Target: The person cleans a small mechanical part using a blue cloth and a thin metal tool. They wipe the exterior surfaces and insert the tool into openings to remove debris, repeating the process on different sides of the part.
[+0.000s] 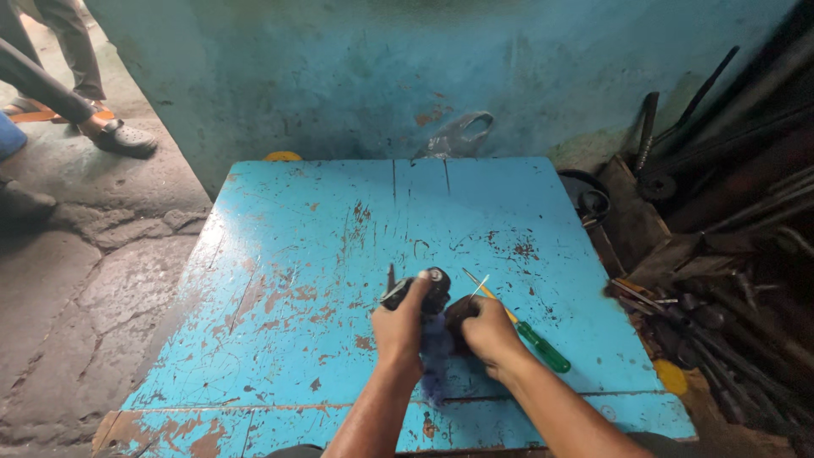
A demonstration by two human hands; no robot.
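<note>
Blue cloth hangs between both hands near the table's front edge. Left hand has its grip closed on a small black part; right hand clasps another dark piece. Just beyond lies a green-handled screwdriver; farther right, metal rods pile up.

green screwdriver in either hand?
No. The green-handled screwdriver lies on the blue table beside the right hand.

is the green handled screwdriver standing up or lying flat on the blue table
Lying flat. The screwdriver rests lengthwise on the table, just beside the right hand, its tip pointing away.
</note>
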